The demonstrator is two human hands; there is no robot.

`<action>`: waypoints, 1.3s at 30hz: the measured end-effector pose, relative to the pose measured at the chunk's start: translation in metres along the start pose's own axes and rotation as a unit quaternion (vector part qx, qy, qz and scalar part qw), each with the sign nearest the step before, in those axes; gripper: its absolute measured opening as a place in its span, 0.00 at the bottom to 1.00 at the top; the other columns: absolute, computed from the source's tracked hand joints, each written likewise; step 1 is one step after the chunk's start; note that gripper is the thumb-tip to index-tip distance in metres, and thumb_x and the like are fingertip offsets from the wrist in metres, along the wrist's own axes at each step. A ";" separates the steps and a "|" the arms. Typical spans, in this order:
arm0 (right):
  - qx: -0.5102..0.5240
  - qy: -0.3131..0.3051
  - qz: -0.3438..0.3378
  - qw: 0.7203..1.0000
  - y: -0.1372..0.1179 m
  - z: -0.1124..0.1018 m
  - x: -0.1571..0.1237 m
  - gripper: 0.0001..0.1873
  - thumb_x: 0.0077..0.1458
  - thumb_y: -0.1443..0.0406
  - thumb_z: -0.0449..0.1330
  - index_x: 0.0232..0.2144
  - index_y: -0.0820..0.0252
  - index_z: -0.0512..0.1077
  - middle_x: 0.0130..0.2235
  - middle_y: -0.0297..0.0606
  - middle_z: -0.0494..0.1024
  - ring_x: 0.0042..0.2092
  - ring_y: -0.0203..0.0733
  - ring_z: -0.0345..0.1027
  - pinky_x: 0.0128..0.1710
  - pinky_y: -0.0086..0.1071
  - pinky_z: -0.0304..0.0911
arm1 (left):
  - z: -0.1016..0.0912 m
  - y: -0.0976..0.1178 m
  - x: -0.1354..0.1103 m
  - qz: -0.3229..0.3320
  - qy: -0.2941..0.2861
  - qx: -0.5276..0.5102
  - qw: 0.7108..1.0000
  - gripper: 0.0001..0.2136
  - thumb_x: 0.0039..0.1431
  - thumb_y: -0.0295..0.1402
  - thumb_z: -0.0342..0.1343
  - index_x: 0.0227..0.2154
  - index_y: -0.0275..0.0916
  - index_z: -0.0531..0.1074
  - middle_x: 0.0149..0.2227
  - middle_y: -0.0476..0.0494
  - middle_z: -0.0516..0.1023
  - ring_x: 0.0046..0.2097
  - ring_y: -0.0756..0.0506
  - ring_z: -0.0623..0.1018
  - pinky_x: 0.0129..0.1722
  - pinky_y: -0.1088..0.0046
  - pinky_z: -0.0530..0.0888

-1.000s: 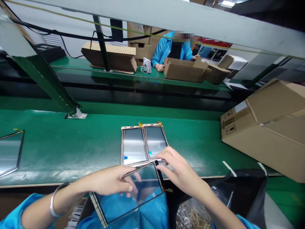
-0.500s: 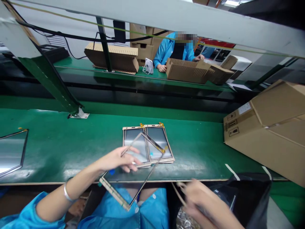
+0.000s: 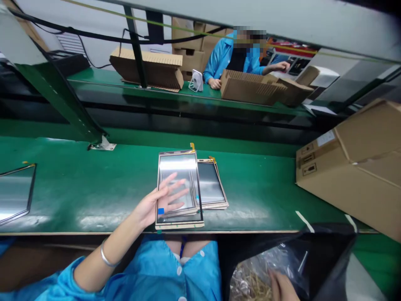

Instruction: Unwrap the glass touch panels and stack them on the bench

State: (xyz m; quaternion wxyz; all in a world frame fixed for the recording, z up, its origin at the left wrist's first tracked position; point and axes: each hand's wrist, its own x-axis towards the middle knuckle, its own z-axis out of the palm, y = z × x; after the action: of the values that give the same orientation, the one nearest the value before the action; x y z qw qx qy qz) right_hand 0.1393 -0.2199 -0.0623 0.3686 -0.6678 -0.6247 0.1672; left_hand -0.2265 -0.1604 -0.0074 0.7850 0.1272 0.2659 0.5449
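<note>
My left hand point(image 3: 171, 196) holds a touch panel point(image 3: 180, 163) by its left edge. Its fingers spread behind the clear glass and show through it. The panel has a dark border, a pale lower strip, a blue tab and an orange flex cable at the top. It hovers upright over the left of two stacks of similar panels; the right stack point(image 3: 211, 184) lies partly uncovered. My right hand point(image 3: 282, 286), cut off by the bottom edge, is over a black bag point(image 3: 332, 251) containing clear plastic and tan strips. Its visible fingers are stretched out, with nothing seen in them.
Another panel point(image 3: 15, 192) lies at the left of the green bench point(image 3: 94, 179). A large cardboard box point(image 3: 351, 154) stands at the right. A green metal post point(image 3: 62, 92) rises at the left. Across the bench, a person in blue point(image 3: 216, 58) sits behind slotted cardboard point(image 3: 250, 88).
My left hand has turned the tilted panel upright and lifted it above the left stack. My right hand has moved down and right into the bag, and its tan strip is no longer visible in it.
</note>
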 end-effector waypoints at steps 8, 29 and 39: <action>0.223 -0.137 -0.105 0.959 -0.119 0.066 0.012 0.04 0.58 0.67 0.55 0.34 0.57 0.71 0.32 0.35 0.74 0.32 0.36 0.70 0.31 0.27 0.67 | 0.020 -0.020 -0.021 0.053 0.013 0.032 0.998 0.17 0.65 0.30 0.46 0.56 0.50 0.65 0.57 0.45 0.72 0.55 0.37 0.73 0.50 0.56 0.72; 0.410 0.058 -0.190 0.890 -0.226 0.045 0.134 0.08 0.62 0.67 0.47 0.29 0.56 0.58 0.46 0.42 0.74 0.46 0.44 0.72 0.37 0.38 0.68 | -0.001 -0.053 -0.025 -0.090 -0.114 -0.022 0.989 0.28 0.59 0.54 0.49 0.56 0.42 0.67 0.59 0.35 0.68 0.58 0.32 0.69 0.48 0.55 0.73; 0.217 -0.073 -0.092 0.969 -0.118 0.074 0.019 0.04 0.57 0.68 0.56 0.35 0.59 0.71 0.33 0.38 0.74 0.33 0.40 0.72 0.31 0.32 0.70 | 0.009 -0.016 -0.031 0.089 0.006 0.049 0.995 0.18 0.63 0.31 0.53 0.54 0.53 0.67 0.58 0.46 0.71 0.57 0.38 0.71 0.51 0.58 0.72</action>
State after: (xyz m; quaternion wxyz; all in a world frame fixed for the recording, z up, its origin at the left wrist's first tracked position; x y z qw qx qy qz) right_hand 0.0076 -0.1872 -0.0251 0.4722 -0.4973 -0.6572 0.3126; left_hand -0.2172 -0.1945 0.0009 0.7243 0.1856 0.2850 0.5998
